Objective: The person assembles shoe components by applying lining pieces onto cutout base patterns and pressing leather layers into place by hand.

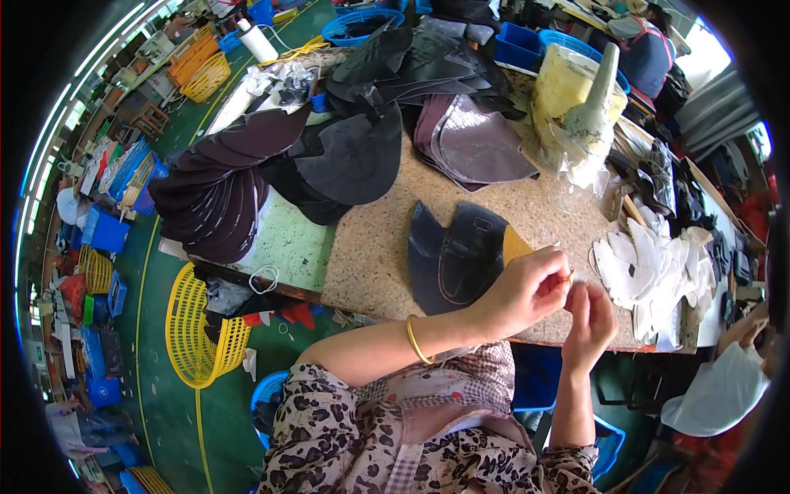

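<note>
A dark, notched piece (467,247) with tan stitching lies left of both hands — left hand (539,284) and right hand (594,323) close together, fingers pinched, on what I cannot tell.

On the table (370,267), a cut piece (465,255) lies just left of the left hand (535,286). One stack (473,140) lies behind it, a second stack (218,181) well left. A tub (550,92) stands back right; cutouts (650,267) lie right. A basket (183,342) stands on the floor (169,412).

Workshop with stacked cut pieces (222,165), plastic baskets (183,333)
</note>
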`<state>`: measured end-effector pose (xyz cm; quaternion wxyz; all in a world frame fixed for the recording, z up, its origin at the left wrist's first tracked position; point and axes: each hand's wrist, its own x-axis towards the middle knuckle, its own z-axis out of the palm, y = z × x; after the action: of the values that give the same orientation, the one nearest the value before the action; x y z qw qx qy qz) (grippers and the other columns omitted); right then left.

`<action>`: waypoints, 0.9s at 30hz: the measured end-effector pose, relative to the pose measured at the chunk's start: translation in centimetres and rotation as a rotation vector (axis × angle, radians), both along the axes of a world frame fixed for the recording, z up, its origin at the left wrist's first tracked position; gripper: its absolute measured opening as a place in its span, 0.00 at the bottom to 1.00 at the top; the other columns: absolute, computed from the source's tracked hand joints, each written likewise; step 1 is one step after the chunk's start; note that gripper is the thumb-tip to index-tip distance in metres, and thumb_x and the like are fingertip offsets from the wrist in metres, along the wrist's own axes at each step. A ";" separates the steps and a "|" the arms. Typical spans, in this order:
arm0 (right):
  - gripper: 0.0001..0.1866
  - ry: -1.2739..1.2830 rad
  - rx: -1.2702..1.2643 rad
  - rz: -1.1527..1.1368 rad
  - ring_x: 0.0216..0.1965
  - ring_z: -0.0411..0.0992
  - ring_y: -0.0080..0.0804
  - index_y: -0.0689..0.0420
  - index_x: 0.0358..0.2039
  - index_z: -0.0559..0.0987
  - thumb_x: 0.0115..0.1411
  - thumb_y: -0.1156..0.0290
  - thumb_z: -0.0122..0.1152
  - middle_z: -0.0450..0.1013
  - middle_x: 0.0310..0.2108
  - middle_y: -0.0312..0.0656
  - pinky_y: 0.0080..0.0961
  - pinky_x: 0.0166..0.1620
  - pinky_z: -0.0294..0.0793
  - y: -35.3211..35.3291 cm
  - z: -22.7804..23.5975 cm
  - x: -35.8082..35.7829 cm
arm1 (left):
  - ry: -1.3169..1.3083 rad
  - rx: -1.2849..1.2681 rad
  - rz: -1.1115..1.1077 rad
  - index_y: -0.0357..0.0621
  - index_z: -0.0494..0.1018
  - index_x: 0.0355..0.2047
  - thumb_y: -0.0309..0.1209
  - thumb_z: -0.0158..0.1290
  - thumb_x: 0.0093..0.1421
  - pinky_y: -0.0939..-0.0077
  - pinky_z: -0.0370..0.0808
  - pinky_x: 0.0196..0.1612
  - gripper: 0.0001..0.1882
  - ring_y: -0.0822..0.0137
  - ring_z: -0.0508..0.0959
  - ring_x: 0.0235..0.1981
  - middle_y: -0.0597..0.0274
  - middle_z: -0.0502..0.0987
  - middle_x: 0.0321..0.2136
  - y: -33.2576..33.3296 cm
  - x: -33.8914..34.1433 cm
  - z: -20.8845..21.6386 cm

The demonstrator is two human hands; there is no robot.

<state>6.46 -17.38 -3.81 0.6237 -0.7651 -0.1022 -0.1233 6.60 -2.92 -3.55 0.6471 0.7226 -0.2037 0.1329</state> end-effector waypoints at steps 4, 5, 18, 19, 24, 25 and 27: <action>0.07 0.600 0.750 -0.082 0.27 0.71 0.20 0.57 0.29 0.71 0.60 0.68 0.48 0.69 0.22 0.32 0.18 0.29 0.72 -1.0 -0.2 1.7 | 0.404 -1.104 -0.391 0.42 0.68 0.34 0.29 0.44 0.61 0.71 0.68 0.51 0.05 0.67 0.70 0.49 0.58 0.69 0.48 -1.5 -0.7 -1.7; 0.07 0.694 0.848 0.064 0.25 0.69 0.19 0.57 0.29 0.72 0.59 0.69 0.48 0.69 0.21 0.31 0.16 0.28 0.70 -2.7 -1.2 1.9 | 0.558 -1.221 -0.444 0.42 0.68 0.34 0.31 0.43 0.62 0.70 0.69 0.50 0.07 0.67 0.70 0.48 0.57 0.70 0.47 -1.0 -1.1 -2.5; 0.29 -0.066 -0.083 0.351 0.49 0.68 0.35 0.64 0.47 0.72 0.56 0.51 0.54 0.71 0.46 0.49 0.31 0.49 0.67 -2.4 3.3 -2.0 | 0.131 -0.160 0.061 0.37 0.57 0.41 0.23 0.52 0.54 0.78 0.72 0.37 0.17 0.72 0.68 0.33 0.59 0.63 0.34 0.6 -4.9 0.6; 0.34 0.001 -0.139 0.246 0.51 0.67 0.37 0.64 0.50 0.69 0.57 0.46 0.49 0.68 0.48 0.52 0.31 0.51 0.66 -2.1 3.3 -0.7 | 0.347 -0.345 -0.048 0.38 0.58 0.42 0.24 0.50 0.56 0.85 0.70 0.35 0.16 0.78 0.69 0.32 0.63 0.66 0.31 2.7 -5.4 1.1; 0.29 0.532 0.044 0.504 0.30 0.74 0.27 0.63 0.51 0.64 0.52 0.64 0.62 0.72 0.32 0.43 0.19 0.26 0.73 1.0 0.2 0.7 | 0.513 -0.455 0.035 0.37 0.62 0.39 0.29 0.51 0.58 0.81 0.67 0.32 0.12 0.77 0.69 0.32 0.65 0.69 0.31 7.2 -6.9 -0.5; 0.25 0.524 0.056 0.422 0.21 0.71 0.21 0.61 0.46 0.66 0.48 0.75 0.64 0.70 0.27 0.37 0.11 0.17 0.66 2.3 0.3 0.7 | 0.567 -0.371 0.085 0.36 0.63 0.38 0.30 0.52 0.57 0.77 0.67 0.34 0.13 0.74 0.69 0.33 0.63 0.68 0.32 7.8 -7.2 -1.3; 0.22 0.399 -0.168 0.404 0.21 0.70 0.21 0.60 0.44 0.69 0.49 0.74 0.64 0.71 0.25 0.39 0.14 0.20 0.67 3.6 -0.5 1.1 | 0.336 0.063 0.327 0.35 0.65 0.37 0.30 0.53 0.56 0.75 0.67 0.37 0.13 0.70 0.68 0.36 0.61 0.68 0.33 9.4 -7.3 -2.4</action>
<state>7.58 -13.83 -4.31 0.5780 -0.7872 -0.1379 0.1651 -0.73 6.47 -5.96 0.6190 0.7777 0.0224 0.1073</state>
